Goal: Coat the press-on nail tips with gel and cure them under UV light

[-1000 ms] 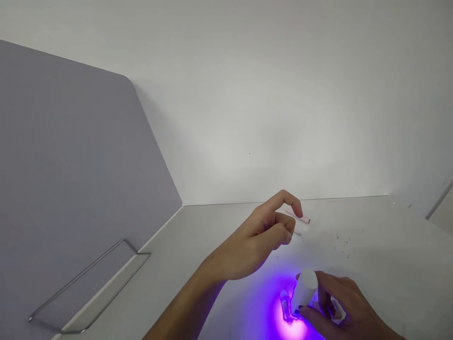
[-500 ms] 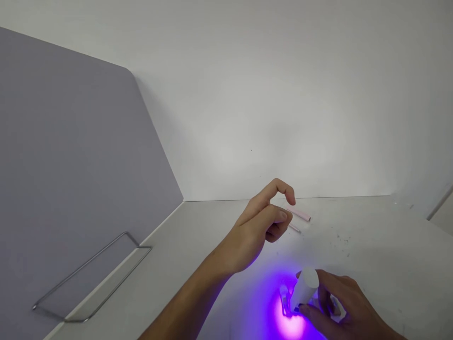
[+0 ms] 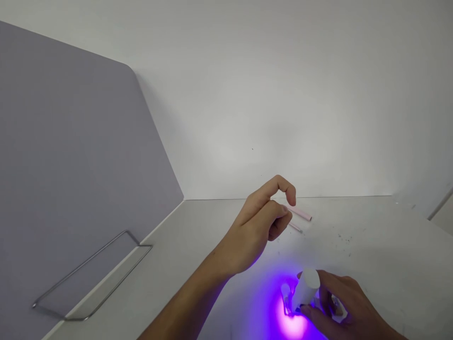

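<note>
My right hand point(image 3: 339, 307) is wrapped round a small white lamp point(image 3: 307, 288) that throws a bright violet glow point(image 3: 292, 323) onto the white table point(image 3: 382, 255). Small pale pieces lie in the glow under the lamp; I cannot make out what they are. My left hand point(image 3: 260, 226) hovers above the table with its fingers curled loosely and nothing in them. Just beyond its fingertips lie a pink stick point(image 3: 301, 215) and a thinner short stick point(image 3: 295, 228).
A grey-lilac divider panel point(image 3: 71, 165) stands along the left, with a bent metal wire foot point(image 3: 95, 274) resting at the table's left edge. A plain white wall rises behind. Dark specks dot the table point(image 3: 343, 238) to the right.
My left hand has lifted slightly off the table and away from the two sticks, its fingers staying curled. The right hand and lamp have hardly moved.
</note>
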A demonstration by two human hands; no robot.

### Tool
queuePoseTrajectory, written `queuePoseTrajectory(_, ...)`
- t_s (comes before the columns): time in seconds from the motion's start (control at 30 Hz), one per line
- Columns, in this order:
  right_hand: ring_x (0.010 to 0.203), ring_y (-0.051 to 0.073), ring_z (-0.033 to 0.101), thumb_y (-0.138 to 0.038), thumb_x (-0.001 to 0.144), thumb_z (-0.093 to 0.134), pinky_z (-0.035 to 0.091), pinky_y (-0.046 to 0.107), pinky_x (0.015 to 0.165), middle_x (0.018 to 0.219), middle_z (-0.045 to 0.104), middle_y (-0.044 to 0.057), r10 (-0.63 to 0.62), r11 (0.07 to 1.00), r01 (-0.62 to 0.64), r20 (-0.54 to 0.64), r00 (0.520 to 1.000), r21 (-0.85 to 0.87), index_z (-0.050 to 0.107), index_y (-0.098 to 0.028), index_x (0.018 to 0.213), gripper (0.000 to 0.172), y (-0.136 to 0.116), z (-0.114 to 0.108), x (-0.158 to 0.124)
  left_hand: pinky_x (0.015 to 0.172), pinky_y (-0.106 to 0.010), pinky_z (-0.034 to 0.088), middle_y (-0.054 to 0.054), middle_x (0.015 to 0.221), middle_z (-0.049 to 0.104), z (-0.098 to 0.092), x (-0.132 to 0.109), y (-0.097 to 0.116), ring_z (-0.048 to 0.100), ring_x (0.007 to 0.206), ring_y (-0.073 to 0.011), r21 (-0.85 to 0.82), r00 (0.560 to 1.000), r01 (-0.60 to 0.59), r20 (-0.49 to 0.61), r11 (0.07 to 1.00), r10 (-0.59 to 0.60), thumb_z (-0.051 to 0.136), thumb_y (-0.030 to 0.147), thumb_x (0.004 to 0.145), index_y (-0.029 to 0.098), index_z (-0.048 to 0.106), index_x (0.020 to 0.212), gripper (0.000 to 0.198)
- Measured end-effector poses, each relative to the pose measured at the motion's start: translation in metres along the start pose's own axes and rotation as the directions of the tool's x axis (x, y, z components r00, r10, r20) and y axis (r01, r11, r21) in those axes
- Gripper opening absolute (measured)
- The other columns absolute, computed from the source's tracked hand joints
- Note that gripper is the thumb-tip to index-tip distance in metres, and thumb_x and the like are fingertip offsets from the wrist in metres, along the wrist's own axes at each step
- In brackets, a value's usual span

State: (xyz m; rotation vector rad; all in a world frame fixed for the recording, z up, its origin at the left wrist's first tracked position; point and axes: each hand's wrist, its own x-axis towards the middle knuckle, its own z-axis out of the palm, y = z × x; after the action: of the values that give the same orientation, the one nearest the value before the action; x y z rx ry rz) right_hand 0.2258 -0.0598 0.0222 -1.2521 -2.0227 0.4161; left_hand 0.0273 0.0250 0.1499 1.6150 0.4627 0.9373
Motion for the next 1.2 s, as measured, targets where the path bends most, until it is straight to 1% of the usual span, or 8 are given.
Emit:
queuePoseTrajectory(0.17,0.043,0.009,0.054,-0.036,0.093,0.066,0.044,0.016,0.045,0.053,0.054,-0.009,-0.068,0.997,0.067,-0.028,0.997,-0.048,0.047,-0.025,0.07,0.032,0.003,0.0,0.001,0.051,-0.022,0.017,0.008,0.056,0.021,0.0,0.001,0.001,0.016,0.055,-0.0085,-0.038,0.999,-0.014,0.039,0.999,0.016,0.038,0.007,0.084,0.02,0.044,0.091,0.016)
queuePoseTrajectory(0.3,0.043,0.01,0.054,-0.033,0.093,0.065,0.045,0.016,0.045,0.054,0.055,-0.009,-0.092,0.995,0.09,-0.038,0.995,-0.047,0.052,-0.026,0.074,0.025,0.003,0.0,0.002,0.05,-0.022,0.017,0.008,0.057,0.021,-0.001,-0.001,-0.005,0.017,0.054,-0.0086,0.012,0.996,-0.066,0.063,0.998,0.065,0.037,0.003,0.088,0.022,0.045,0.093,0.021)
queuePoseTrajectory(0.53,0.043,0.009,0.053,-0.03,0.093,0.064,0.046,0.016,0.047,0.055,0.055,-0.009,-0.058,0.998,0.058,-0.027,0.998,-0.029,0.053,-0.025,0.073,0.023,0.0,-0.001,0.001,0.051,-0.022,0.021,0.008,0.059,0.025,0.001,-0.003,-0.007,0.022,0.057,-0.009,0.027,0.997,-0.028,0.073,0.999,0.026,0.038,0.006,0.092,0.023,0.045,0.096,0.018)
queuePoseTrajectory(0.67,0.044,0.01,0.052,-0.032,0.094,0.063,0.046,0.017,0.047,0.055,0.054,-0.009,-0.076,0.997,0.075,-0.028,0.997,-0.026,0.053,-0.026,0.074,0.023,-0.003,-0.002,0.003,0.05,-0.022,0.02,0.008,0.059,0.022,-0.001,-0.002,-0.009,0.018,0.054,-0.0087,0.065,0.998,-0.016,0.069,0.998,0.012,0.042,0.005,0.092,0.024,0.045,0.098,0.021)
queuePoseTrajectory(0.8,0.043,0.01,0.048,-0.032,0.095,0.062,0.045,0.017,0.046,0.055,0.051,-0.01,-0.106,0.994,0.105,-0.014,0.994,-0.034,0.059,-0.027,0.08,0.016,-0.005,-0.004,0.005,0.05,-0.022,0.022,0.008,0.061,0.026,0.0,-0.002,-0.012,0.022,0.056,-0.009,0.076,0.996,-0.041,0.087,0.996,0.035,0.04,0.004,0.094,0.024,0.046,0.097,0.021)
queuePoseTrajectory(0.93,0.043,0.01,0.051,-0.032,0.096,0.061,0.044,0.016,0.044,0.055,0.054,-0.009,-0.113,0.993,0.112,-0.026,0.993,-0.029,0.058,-0.026,0.079,0.018,-0.006,-0.005,0.004,0.051,-0.022,0.024,0.007,0.062,0.03,0.001,-0.001,-0.011,0.026,0.057,-0.0087,0.083,0.996,-0.081,0.03,0.993,0.079,0.037,0.006,0.096,0.022,0.046,0.092,0.019)
queuePoseTrajectory(1.03,0.042,0.01,0.052,-0.034,0.097,0.06,0.044,0.017,0.045,0.055,0.055,-0.009,-0.131,0.991,0.13,-0.047,0.99,-0.037,0.056,-0.026,0.077,0.022,-0.006,-0.005,0.004,0.051,-0.021,0.023,0.007,0.06,0.027,-0.001,0.001,-0.008,0.023,0.055,-0.0077,0.003,0.994,-0.107,-0.017,0.994,0.107,0.038,0.004,0.093,0.021,0.045,0.087,0.019)
queuePoseTrajectory(1.2,0.041,0.01,0.052,-0.033,0.098,0.06,0.044,0.017,0.044,0.054,0.055,-0.009,-0.181,0.981,0.178,-0.047,0.982,-0.074,0.057,-0.026,0.081,0.019,-0.003,-0.003,0.005,0.051,-0.02,0.018,0.007,0.059,0.022,-0.007,0.004,-0.002,0.017,0.053,-0.0071,-0.13,0.997,-0.057,-0.051,0.99,0.051,0.039,0.006,0.092,0.02,0.043,0.083,0.017)
